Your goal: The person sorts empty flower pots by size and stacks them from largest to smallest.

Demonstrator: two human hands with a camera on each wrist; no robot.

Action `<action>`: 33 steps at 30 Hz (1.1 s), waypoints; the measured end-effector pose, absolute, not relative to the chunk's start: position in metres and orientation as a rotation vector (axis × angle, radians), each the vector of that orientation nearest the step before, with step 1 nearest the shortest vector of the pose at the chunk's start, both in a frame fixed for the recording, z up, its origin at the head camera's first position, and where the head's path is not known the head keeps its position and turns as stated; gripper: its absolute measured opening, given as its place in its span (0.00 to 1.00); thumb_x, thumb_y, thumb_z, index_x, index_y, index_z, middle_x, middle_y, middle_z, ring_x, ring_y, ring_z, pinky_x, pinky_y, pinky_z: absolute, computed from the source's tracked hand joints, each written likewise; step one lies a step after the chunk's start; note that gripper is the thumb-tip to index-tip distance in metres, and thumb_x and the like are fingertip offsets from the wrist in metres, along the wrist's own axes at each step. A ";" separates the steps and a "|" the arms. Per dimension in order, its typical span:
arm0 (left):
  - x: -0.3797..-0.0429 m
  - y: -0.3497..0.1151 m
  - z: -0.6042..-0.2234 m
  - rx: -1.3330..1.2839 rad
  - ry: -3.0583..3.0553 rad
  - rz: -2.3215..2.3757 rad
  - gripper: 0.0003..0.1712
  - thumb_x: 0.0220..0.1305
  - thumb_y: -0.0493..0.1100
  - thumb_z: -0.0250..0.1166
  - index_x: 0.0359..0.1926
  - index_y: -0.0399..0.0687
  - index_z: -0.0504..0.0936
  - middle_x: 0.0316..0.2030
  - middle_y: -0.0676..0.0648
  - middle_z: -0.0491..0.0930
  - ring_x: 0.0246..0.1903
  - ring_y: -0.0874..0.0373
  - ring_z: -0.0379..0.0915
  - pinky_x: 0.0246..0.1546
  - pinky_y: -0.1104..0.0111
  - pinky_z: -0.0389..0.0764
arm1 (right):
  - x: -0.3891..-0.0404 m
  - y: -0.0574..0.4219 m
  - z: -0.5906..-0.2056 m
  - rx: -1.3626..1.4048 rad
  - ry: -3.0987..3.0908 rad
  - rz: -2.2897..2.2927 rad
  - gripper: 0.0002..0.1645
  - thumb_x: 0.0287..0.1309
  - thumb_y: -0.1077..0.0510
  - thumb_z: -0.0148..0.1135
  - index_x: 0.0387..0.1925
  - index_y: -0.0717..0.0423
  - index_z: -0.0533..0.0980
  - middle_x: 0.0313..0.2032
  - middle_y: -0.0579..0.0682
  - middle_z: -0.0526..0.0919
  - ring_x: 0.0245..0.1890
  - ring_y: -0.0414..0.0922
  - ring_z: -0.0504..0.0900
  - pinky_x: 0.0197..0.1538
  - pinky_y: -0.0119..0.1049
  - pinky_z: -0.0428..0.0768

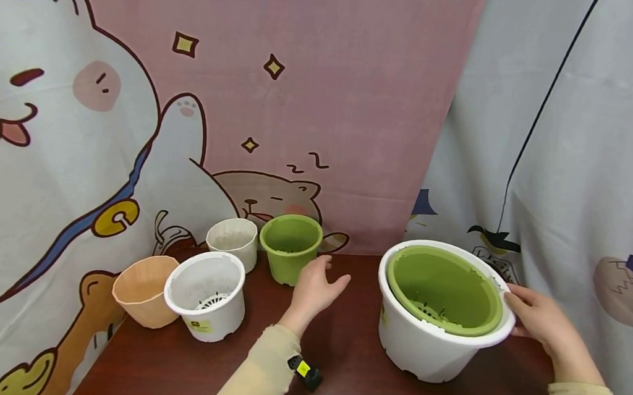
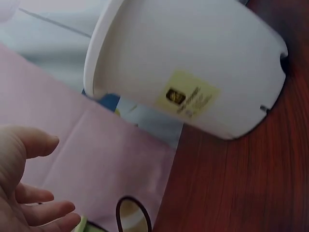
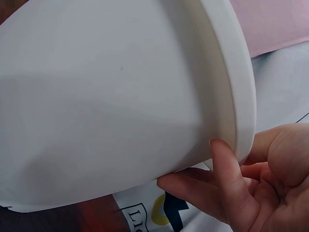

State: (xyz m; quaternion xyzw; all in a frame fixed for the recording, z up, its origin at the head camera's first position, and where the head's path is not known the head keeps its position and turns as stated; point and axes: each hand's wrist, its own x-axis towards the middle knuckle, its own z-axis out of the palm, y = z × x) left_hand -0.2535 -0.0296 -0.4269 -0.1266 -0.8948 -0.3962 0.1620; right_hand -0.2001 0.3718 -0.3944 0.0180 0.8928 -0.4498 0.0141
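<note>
White, the big pot (image 1: 427, 352) stands on the bench (image 1: 348, 361) right of centre in the frame, the green liner (image 1: 446, 288) nested inside. Left of centre sit four smaller pots: white pot (image 1: 205, 294), peach pot (image 1: 147, 293), small green pot (image 1: 290, 248), cream pot (image 1: 235, 244). The step looks like nesting; next probably calls for fetching a smaller one. The right grip (image 1: 543, 327) clamps the big pot's right rim; the left grip (image 1: 312, 287), fingers apart and empty, hovers near the small green pot.

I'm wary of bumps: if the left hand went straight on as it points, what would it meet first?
Probably the pink curtain behind the table, the left hand passing just right of the freestanding green pot; depth is unclear, so it might brush that.
</note>
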 end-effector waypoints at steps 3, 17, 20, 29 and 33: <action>-0.257 -0.042 -0.432 -0.273 -2.560 -1.198 0.33 0.62 0.52 0.68 0.59 0.32 0.75 0.48 0.36 0.80 0.48 0.42 0.77 0.47 0.50 0.79 | -0.200 0.372 -0.395 0.053 2.778 -1.411 0.33 0.78 0.56 0.38 0.66 0.84 0.53 0.38 0.61 0.80 0.26 0.39 0.81 0.29 0.37 0.85; -0.268 -0.096 -0.445 -0.066 -2.561 -1.099 0.33 0.57 0.54 0.71 0.54 0.33 0.78 0.42 0.38 0.83 0.42 0.44 0.80 0.44 0.51 0.79 | -0.201 0.372 -0.395 0.045 2.793 -1.384 0.34 0.78 0.55 0.38 0.66 0.85 0.52 0.39 0.63 0.79 0.25 0.39 0.80 0.28 0.37 0.84; -0.264 -0.109 -0.439 -0.049 -2.562 -1.094 0.32 0.57 0.53 0.71 0.54 0.33 0.79 0.43 0.38 0.83 0.41 0.45 0.81 0.44 0.52 0.80 | -0.201 0.372 -0.395 0.052 2.798 -1.367 0.34 0.78 0.54 0.38 0.66 0.85 0.52 0.39 0.64 0.79 0.25 0.39 0.80 0.28 0.37 0.84; -0.251 -0.140 -0.423 -0.071 -2.539 -1.120 0.29 0.60 0.49 0.70 0.56 0.35 0.78 0.43 0.39 0.84 0.40 0.46 0.82 0.43 0.53 0.81 | -0.200 0.372 -0.396 0.033 2.813 -1.363 0.33 0.78 0.55 0.37 0.66 0.84 0.53 0.39 0.64 0.79 0.25 0.39 0.80 0.28 0.37 0.84; -0.246 -0.152 -0.416 -0.055 -2.551 -1.111 0.31 0.61 0.50 0.70 0.58 0.33 0.77 0.45 0.37 0.83 0.42 0.45 0.82 0.44 0.52 0.81 | -0.201 0.371 -0.395 0.027 2.823 -1.356 0.33 0.78 0.56 0.38 0.65 0.85 0.53 0.39 0.64 0.79 0.24 0.39 0.80 0.27 0.37 0.84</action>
